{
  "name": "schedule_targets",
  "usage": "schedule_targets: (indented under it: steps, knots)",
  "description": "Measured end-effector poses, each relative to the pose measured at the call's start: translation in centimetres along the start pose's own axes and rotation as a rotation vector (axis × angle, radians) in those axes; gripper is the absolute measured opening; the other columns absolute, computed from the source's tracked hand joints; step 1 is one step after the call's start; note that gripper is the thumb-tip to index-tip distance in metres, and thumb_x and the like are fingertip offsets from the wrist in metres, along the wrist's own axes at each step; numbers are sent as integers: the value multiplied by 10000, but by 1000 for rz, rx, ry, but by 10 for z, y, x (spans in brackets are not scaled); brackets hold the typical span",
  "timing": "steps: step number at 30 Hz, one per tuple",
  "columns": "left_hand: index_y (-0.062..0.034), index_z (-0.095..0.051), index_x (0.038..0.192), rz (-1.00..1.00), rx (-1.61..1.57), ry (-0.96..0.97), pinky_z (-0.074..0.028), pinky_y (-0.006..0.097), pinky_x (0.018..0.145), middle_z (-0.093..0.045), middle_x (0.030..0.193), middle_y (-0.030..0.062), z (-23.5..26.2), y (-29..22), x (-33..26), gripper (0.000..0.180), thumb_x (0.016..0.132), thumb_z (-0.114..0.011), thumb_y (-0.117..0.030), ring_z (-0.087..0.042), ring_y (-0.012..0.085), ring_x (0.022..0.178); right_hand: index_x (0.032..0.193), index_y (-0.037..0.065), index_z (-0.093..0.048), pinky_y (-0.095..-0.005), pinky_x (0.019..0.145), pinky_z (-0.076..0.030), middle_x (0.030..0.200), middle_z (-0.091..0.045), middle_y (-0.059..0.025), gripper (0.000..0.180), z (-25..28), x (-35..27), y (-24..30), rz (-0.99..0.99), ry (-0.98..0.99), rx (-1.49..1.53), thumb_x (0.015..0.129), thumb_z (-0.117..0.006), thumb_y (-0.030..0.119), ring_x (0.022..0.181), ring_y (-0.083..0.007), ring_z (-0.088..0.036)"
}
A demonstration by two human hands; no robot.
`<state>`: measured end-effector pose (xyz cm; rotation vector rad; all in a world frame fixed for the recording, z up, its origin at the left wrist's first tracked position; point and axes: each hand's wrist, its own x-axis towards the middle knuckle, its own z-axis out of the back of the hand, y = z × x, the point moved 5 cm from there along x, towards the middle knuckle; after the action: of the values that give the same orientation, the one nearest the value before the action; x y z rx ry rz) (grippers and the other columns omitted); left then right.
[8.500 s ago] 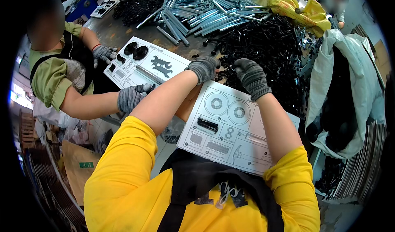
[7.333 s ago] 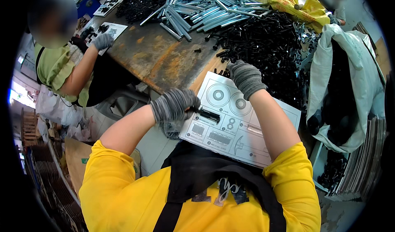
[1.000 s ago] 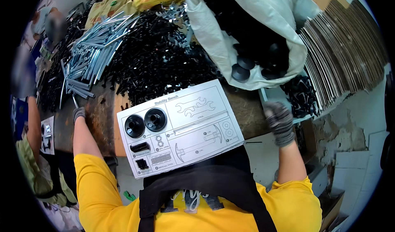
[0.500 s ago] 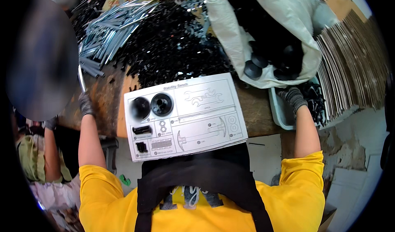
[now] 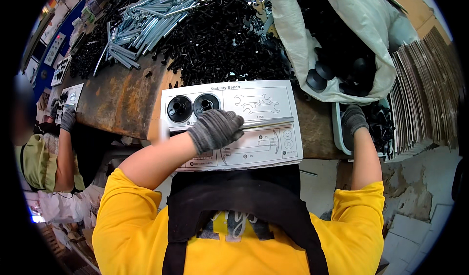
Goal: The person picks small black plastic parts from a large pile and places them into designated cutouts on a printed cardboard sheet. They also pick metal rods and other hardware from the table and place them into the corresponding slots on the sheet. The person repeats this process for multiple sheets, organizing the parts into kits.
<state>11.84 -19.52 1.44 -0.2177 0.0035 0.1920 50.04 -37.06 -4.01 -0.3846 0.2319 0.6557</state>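
My left hand [image 5: 215, 131], in a grey knitted glove, reaches across a white printed board [image 5: 264, 153]. Its fingers are closed on one end of a silver metal rod [image 5: 268, 122], which lies along a printed outline. Two black round cup-like discs [image 5: 180, 109] sit on the board's upper left; my left hand partly covers the right one. My left forearm hides the board's lower left. Far to the right, my right hand [image 5: 354, 119], also gloved, is inside a pale plastic bin [image 5: 337, 128] beside black parts [image 5: 380, 121]. Its fingers are hidden.
Silver tubes [image 5: 146, 26], small black parts [image 5: 210, 45] and metal wrenches [image 5: 261, 14] are heaped behind the board. A white sack [image 5: 288, 36] of black discs stands back right, next to stacked cardboard [image 5: 422, 89]. At left, a co-worker's gloved hand [image 5: 68, 120] touches another board.
My left hand has swung right from the table's left side, bringing the silver rod onto the board. My right hand stays in the bin. The view has shifted, showing more of the co-worker.
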Motion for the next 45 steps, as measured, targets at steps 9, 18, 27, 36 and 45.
schedule_targets:
  steps: [9, 18, 27, 36, 45]
  knots:
    - [-66, -578, 969, 194, -72, 111, -484, 366, 674, -560, 867, 116, -4, 17, -10, 283, 764, -608, -259, -583, 269, 770, 976, 66, -589, -363, 707, -456, 834, -607, -148, 202, 50, -104, -43, 27, -405, 749, 780, -558, 99, 782, -297, -585]
    - [-67, -589, 977, 213, -120, 67, -489, 358, 690, -563, 877, 120, -9, 21, -17, 260, 771, -609, -223, -587, 258, 789, 1143, 120, -518, -399, 902, -422, 1164, -518, -159, 501, 33, -76, -18, -78, -21, 186, 710, -655, 333, 1074, -305, -502]
    - [-88, -580, 986, 191, -117, 17, -480, 358, 658, -558, 863, 96, -8, 25, -19, 254, 750, -614, -176, -576, 261, 767, 1137, 99, -524, -392, 865, -425, 1050, -572, -184, 452, 5, -73, -38, 47, -76, 125, 695, -609, 142, 984, -340, -536]
    - [-80, -589, 965, 248, -246, -220, -503, 321, 673, -603, 824, 91, 8, 41, -36, 199, 767, -586, -56, -602, 243, 766, 1062, 69, -559, -358, 781, -473, 950, -591, -130, 272, 82, -162, 73, 571, -622, 930, 791, -549, 88, 877, -251, -572]
    - [-70, -584, 972, 191, -348, -354, -502, 298, 640, -600, 811, 84, 14, 40, -49, 188, 785, -584, -51, -607, 216, 723, 1036, 42, -574, -328, 659, -492, 824, -615, -139, 302, 30, -194, 183, 648, -373, 1078, 745, -625, 106, 734, -248, -615]
